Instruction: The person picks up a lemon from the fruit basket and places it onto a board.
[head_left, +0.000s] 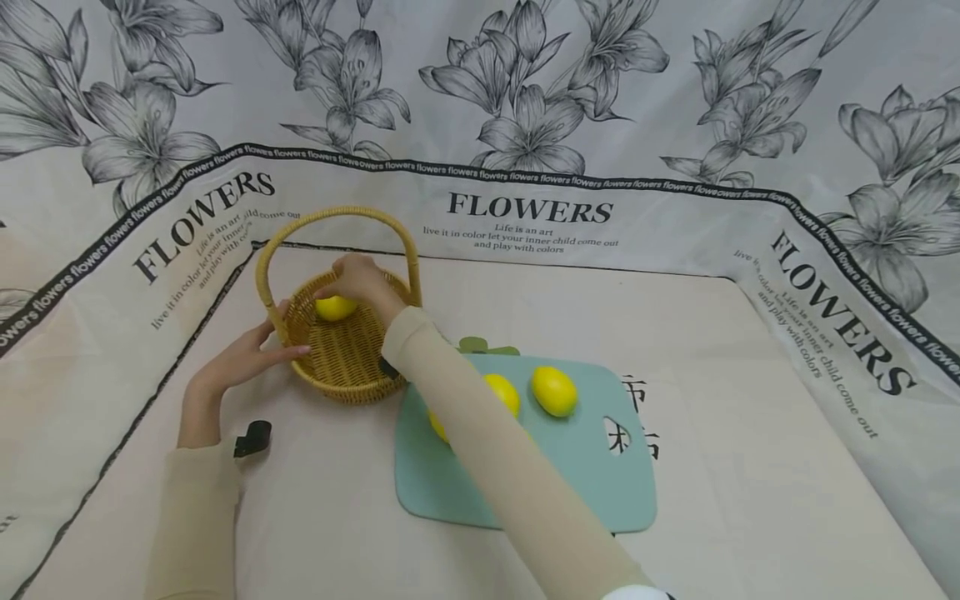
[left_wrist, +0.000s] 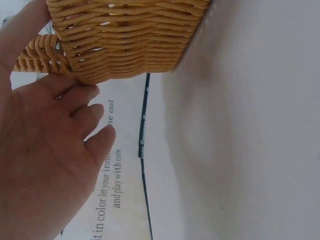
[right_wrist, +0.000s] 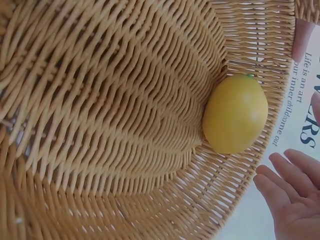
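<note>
A wicker basket with a tall arched handle stands on the table at the left. One yellow lemon lies inside it against the far wall. My left hand holds the basket's left side near the handle's foot, thumb at the rim and fingers outside. In the left wrist view, the loosely bent fingers sit by the woven wall. Over the basket's far rim is my right hand, close to the lemon. Its fingers look extended and apart from the lemon in the right wrist view.
A light-blue cutting board lies right of the basket, with a lemon and more lemons partly hidden by my right sleeve. Green leaf shapes show behind the board. A flower-printed cloth rises behind the table.
</note>
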